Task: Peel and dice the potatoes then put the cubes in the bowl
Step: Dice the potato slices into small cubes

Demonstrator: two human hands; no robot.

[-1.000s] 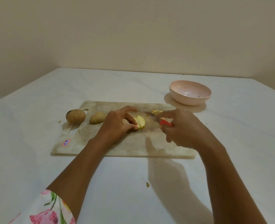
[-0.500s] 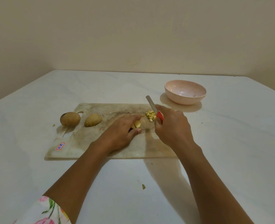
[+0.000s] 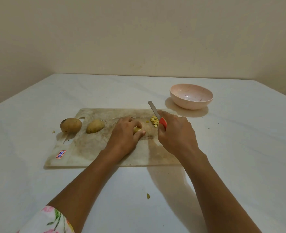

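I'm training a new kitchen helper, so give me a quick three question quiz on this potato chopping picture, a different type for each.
1. True or false: the pink bowl already holds the potato cubes.
2. Which hand grips the red-handled knife? A left, B right.
3. Fill in: ___ whole potatoes lie left of the left hand, which holds a potato piece.
Key: 1 false, the cubes sit on the cutting board; 2 B, the right hand; 3 two.
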